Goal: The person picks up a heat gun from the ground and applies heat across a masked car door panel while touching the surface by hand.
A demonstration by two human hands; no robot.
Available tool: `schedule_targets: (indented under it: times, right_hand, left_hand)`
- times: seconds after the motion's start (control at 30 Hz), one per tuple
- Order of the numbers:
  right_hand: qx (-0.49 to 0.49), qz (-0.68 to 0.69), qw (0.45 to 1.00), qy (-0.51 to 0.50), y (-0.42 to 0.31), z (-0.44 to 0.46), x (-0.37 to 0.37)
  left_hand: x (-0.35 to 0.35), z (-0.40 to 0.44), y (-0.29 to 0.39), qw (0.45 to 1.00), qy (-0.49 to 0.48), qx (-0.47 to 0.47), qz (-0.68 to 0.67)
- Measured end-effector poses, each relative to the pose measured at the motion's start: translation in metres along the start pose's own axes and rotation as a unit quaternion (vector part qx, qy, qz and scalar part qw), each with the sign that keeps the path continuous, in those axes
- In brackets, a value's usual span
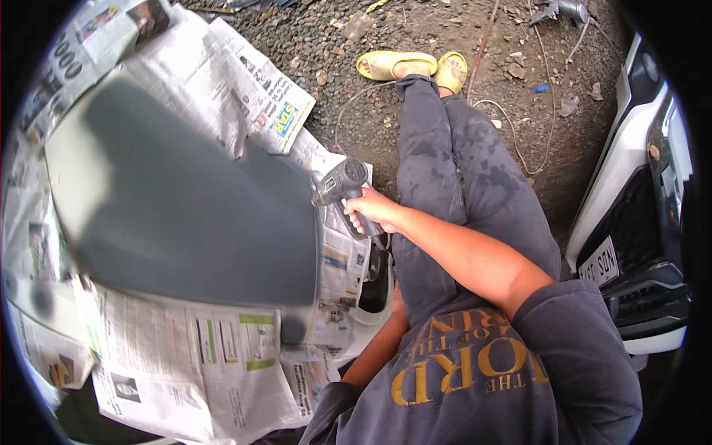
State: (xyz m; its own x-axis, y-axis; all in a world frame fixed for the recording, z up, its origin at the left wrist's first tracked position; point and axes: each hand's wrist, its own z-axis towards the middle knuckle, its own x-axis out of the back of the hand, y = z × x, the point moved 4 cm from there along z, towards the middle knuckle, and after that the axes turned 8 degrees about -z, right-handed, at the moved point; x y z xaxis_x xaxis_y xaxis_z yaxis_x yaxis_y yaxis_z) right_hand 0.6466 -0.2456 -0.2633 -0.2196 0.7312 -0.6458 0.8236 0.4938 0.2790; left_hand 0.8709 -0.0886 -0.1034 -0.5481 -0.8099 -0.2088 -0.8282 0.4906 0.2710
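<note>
My right hand (372, 211) is wrapped round the grip of a black heat gun (343, 181), whose front end points left. It is held at the right edge of a smooth grey car panel (200, 200). The panel is dark grey over most of its face and fades to pale at the far left. Newspaper sheets (185, 363) cover the surfaces round it. My left hand (398, 302) is low beside my thigh, near a dark opening in the white bodywork. My leg hides most of it, so its fingers do not show.
On the right stands a white vehicle front with a black grille (630, 215) and a number plate (598, 262). Gravel (297, 52) covers the ground, crossed by a thin cable (538, 167). My feet in yellow clogs (397, 65) rest there. A metal tool (564, 11) lies at top right.
</note>
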Motion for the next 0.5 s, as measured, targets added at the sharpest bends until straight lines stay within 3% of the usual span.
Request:
schedule_targets:
  times: [0.07,0.2,0.3,0.4,0.5]
  right_hand:
    - [-0.011,-0.028,1.0,0.004,0.009,-0.01,-0.009]
    - [-0.027,-0.065,0.998,-0.002,0.029,-0.038,-0.031]
    - [-0.035,-0.1,0.994,-0.015,0.037,-0.059,-0.045]
    - [-0.036,-0.171,0.984,-0.034,0.04,-0.079,-0.06]
    - [-0.016,-0.277,0.956,-0.096,0.04,-0.102,-0.08]
  left_hand:
    - [-0.004,-0.01,0.013,1.0,0.017,0.001,0.007]
    - [-0.065,-0.004,-0.012,0.945,0.157,-0.01,-0.287]
    - [-0.056,-0.002,0.01,0.931,0.204,-0.028,-0.301]
    - [-0.038,0.001,0.028,0.889,0.213,-0.023,-0.406]
    - [-0.037,0.001,0.034,0.867,0.238,-0.039,-0.437]
